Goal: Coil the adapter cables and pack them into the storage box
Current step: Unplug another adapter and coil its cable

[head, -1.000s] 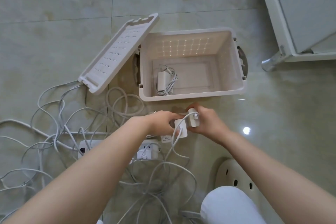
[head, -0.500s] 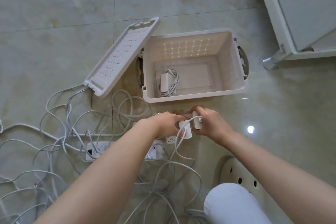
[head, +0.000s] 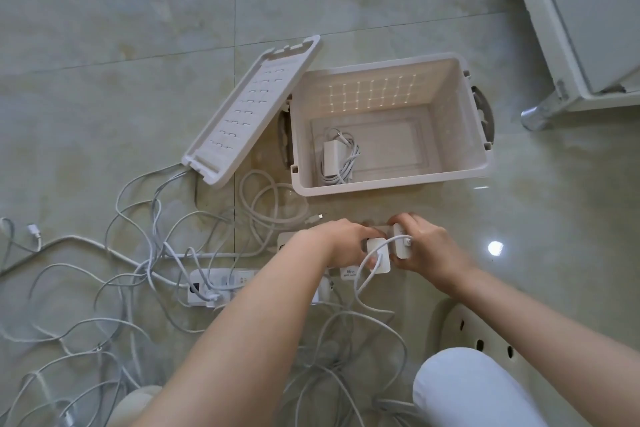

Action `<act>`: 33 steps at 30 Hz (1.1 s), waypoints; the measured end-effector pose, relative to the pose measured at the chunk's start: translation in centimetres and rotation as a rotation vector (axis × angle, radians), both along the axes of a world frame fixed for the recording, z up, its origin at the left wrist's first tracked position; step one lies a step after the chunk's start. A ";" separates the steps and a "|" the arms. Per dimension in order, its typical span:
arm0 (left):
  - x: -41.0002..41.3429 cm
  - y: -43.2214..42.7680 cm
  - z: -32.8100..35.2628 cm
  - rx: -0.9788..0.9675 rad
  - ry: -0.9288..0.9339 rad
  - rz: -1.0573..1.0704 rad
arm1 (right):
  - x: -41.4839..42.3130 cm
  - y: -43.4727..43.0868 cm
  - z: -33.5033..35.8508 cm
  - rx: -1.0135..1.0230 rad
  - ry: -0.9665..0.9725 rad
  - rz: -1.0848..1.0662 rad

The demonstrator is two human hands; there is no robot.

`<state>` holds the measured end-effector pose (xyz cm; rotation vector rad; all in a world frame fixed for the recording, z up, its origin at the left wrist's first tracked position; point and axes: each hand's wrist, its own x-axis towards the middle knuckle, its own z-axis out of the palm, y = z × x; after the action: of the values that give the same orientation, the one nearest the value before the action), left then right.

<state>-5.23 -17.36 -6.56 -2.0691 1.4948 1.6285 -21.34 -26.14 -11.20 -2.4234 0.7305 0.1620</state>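
An open beige storage box (head: 391, 185) stands on the tiled floor, with one white adapter and its coiled cable (head: 337, 156) lying at its bottom left. Just in front of the box my left hand (head: 341, 244) grips a square white adapter (head: 379, 253), whose cable loops down to the floor. My right hand (head: 427, 246) grips a second white adapter (head: 401, 243) right beside it. Both adapters stand on a power strip that is mostly hidden under my hands.
The box's lid (head: 254, 111) leans against its left side. A tangle of white cables (head: 138, 253) and another power strip (head: 221, 284) cover the floor at left and below. A white cabinet (head: 581, 21) stands at top right, a perforated stool (head: 485, 336) by my knee.
The view has shifted slightly; both hands stay on the two adapters in front of the box, with almost no movement.
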 end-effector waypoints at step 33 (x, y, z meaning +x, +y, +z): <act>-1.2 3.4 17.1 -0.241 0.851 1.146 | 4.7 0.8 21.5 -0.697 -0.348 0.580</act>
<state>-6.48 -13.97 10.54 -2.7625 0.4531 3.1346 -16.62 -25.32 10.27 -3.1465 -0.1285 -0.3407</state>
